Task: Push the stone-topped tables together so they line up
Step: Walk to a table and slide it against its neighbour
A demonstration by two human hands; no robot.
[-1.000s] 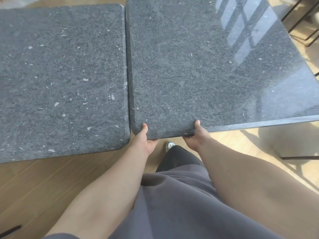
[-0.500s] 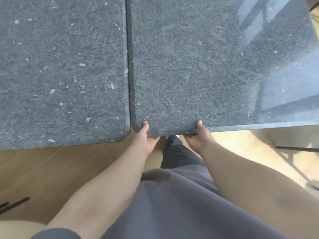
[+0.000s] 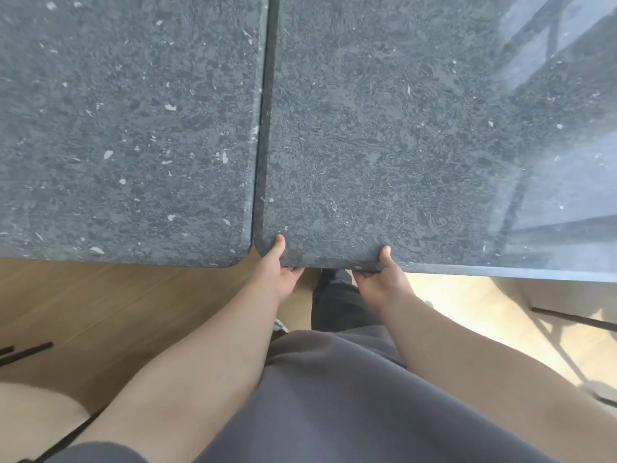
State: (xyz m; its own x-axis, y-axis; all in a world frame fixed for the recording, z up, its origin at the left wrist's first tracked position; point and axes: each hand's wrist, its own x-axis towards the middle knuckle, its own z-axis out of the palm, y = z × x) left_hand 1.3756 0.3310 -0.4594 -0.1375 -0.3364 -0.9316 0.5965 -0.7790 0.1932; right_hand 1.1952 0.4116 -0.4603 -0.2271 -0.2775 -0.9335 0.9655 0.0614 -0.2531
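Two dark grey speckled stone-topped tables stand side by side. The left table (image 3: pixel 127 128) and the right table (image 3: pixel 400 128) are parted by a thin dark seam. Their near edges sit almost level, the right one a touch nearer to me. My left hand (image 3: pixel 278 272) grips the right table's near edge by its left corner, thumb on top and fingers curled underneath. A short way to the right, my right hand (image 3: pixel 380 279) grips the same edge the same way.
Light wooden floor (image 3: pixel 100 305) lies below the near edges. Black metal bars, likely chair or table legs, show at the lower left (image 3: pixel 26 352) and at the right (image 3: pixel 567 317). Sunlight glares on the right table's far right part.
The right table's near edge has moved away from me and now sits nearly level with the left table's edge. Both hands kept their grip. My view has shifted closer over the tops.
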